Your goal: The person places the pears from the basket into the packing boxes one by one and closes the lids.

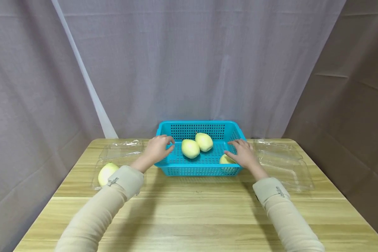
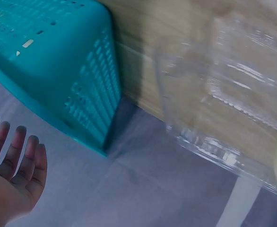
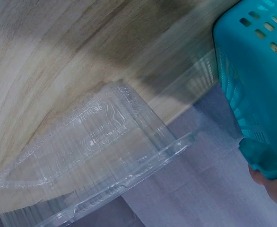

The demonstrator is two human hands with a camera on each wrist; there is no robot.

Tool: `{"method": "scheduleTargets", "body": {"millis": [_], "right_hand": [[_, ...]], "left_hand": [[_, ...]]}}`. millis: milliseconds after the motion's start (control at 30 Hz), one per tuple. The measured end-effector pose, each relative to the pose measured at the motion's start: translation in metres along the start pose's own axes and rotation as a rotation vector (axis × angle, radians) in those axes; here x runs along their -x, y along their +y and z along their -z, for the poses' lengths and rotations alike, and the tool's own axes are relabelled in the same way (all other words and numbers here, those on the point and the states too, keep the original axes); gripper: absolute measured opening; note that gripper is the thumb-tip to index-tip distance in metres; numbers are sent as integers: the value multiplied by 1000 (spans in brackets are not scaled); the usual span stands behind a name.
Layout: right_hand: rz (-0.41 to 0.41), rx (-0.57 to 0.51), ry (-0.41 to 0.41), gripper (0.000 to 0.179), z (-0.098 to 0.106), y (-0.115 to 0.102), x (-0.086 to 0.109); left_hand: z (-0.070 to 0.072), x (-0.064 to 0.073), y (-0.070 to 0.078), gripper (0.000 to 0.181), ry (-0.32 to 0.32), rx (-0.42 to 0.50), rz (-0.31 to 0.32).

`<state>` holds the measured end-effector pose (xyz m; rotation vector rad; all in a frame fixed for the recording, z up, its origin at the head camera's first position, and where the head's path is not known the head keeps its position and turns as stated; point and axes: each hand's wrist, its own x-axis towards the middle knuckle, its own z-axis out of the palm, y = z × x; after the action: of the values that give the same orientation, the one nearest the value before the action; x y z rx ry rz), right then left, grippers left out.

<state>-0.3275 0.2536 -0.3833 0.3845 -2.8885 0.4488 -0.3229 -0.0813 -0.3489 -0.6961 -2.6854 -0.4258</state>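
A blue-green plastic basket (image 1: pixel 198 171) stands at the back middle of the table. Inside it, two pale yellow-green pears (image 1: pixel 190 148) lie side by side near the middle, and a third pear (image 1: pixel 226 159) sits in the front right corner, partly behind the rim. My left hand (image 1: pixel 159 147) is over the basket's left rim, its fingers loosely bent with nothing in them; the left wrist view shows these fingers (image 2: pixel 16 161) beyond the basket's side. My right hand (image 1: pixel 242 153) reaches over the right rim, fingers spread, thumb close above the corner pear.
Left of the basket lies a clear plastic clamshell box (image 1: pixel 121 150) with a pear (image 1: pixel 107 173) in it, partly behind my left sleeve. Another clear clamshell box (image 1: pixel 285 171) lies open to the right. A grey curtain (image 1: pixel 192 70) hangs right behind the wooden table (image 1: pixel 201 213).
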Motion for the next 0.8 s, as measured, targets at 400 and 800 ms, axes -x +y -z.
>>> {"method": "scheduleTargets", "body": {"millis": [400,800], "right_hand": [[0,-5,7,53,0,-2,1],[-1,-15,3,54,-1,-1,0]], "left_hand": [[-15,-22,21,22,-11,41,32],[-29,-49,34,23,-3,-24,13]]}}
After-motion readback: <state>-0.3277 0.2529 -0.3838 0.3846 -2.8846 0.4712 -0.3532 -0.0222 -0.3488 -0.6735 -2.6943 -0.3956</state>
